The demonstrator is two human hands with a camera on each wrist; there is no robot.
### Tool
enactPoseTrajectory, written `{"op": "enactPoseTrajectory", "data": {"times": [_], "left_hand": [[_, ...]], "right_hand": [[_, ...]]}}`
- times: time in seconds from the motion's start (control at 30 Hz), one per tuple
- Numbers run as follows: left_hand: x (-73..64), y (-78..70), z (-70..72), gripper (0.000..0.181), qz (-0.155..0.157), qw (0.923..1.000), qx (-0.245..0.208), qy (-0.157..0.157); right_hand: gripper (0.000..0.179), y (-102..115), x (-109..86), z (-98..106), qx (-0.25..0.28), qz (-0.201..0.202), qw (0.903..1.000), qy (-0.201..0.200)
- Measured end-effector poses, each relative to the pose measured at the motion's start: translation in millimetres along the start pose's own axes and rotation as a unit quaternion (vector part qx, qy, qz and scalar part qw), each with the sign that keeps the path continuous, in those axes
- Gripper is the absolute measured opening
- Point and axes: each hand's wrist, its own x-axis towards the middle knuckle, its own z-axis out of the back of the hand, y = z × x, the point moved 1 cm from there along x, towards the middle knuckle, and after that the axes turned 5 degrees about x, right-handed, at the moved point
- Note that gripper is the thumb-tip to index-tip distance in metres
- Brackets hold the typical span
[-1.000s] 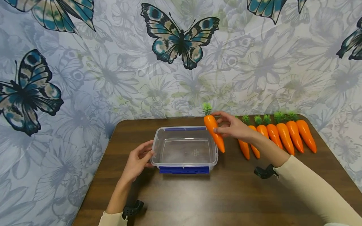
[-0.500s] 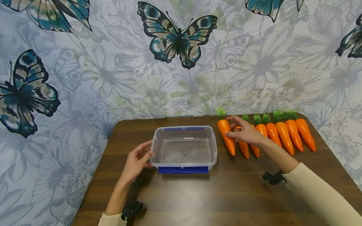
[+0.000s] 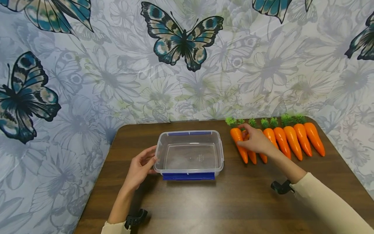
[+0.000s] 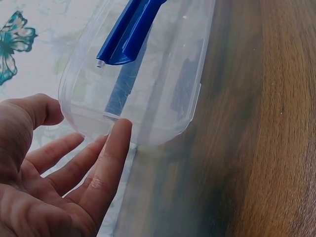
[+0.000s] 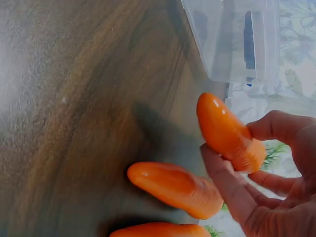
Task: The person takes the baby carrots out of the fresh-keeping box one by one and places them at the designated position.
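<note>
My right hand pinches an orange toy-like carrot with a green leafy top between thumb and fingers. In the right wrist view this carrot is tilted, its shadow falling on the wood beside it. Right beside it another carrot lies on the table, partly behind the hand in the head view. A clear plastic container with blue latches stands lidless at the middle. My left hand touches its left end, with thumb at the rim and extended fingertips against the outer wall.
Several more carrots lie side by side along the right of the brown wooden table, leafy tops toward the back. Behind the table's far edge rises a wall covering printed with butterflies and flowers.
The right hand has carried the carrot rightward from over the container's right rim to the left end of the carrot row. The left hand has stayed on the container.
</note>
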Motion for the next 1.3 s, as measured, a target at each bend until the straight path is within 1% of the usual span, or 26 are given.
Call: {"op": "enactPoseTrajectory", "data": {"times": [0.17, 0.33, 0.53, 0.6, 0.7, 0.83, 0.93, 1.13, 1.3], "left_hand": [[-0.7, -0.3, 0.2, 0.047, 0.003, 1.0, 0.003, -0.004], [-1.6, -0.1, -0.4, 0.047, 0.007, 0.9999, 0.005, -0.006], [-2.1, -0.3, -1.1, 0.048, 0.008, 0.9999, 0.003, -0.008], [-1.9, -0.5, -1.2, 0.048, 0.008, 0.9999, 0.003, -0.007], [-1.6, -0.8, -1.1, 0.047, 0.007, 1.0, 0.002, -0.006], [-1.9, -0.9, -0.6, 0.047, 0.009, 0.9999, 0.002, -0.007], [-2.2, -0.9, -0.5, 0.047, 0.01, 0.9999, 0.003, -0.007], [-2.5, -1.1, -0.4, 0.047, 0.009, 0.9999, 0.0, -0.007], [-2.2, -1.3, -0.7, 0.047, 0.01, 0.9999, -0.001, -0.006]], "right_hand": [[0.071, 5.1, -2.2, -5.7, -0.046, -0.008, 0.9989, 0.006], [0.074, 7.4, 1.6, -14.1, -0.089, -0.005, 0.996, -0.008], [0.075, 7.4, 5.6, -25.5, -0.167, -0.01, 0.9859, -0.012], [0.077, 7.7, 5.6, -28.6, -0.184, -0.01, 0.9829, -0.014], [0.076, 8.9, 4.7, -32.3, -0.19, -0.004, 0.9814, -0.025], [0.067, 9.9, 4.2, -34.3, -0.189, 0.007, 0.9812, -0.039], [0.063, 9.0, 4.7, -34.4, -0.178, 0.012, 0.9829, -0.045], [0.057, 5.4, 5.8, -34.0, -0.138, 0.016, 0.989, -0.05], [0.055, 0.7, 7.1, -34.3, -0.142, 0.014, 0.9877, -0.064]]}}
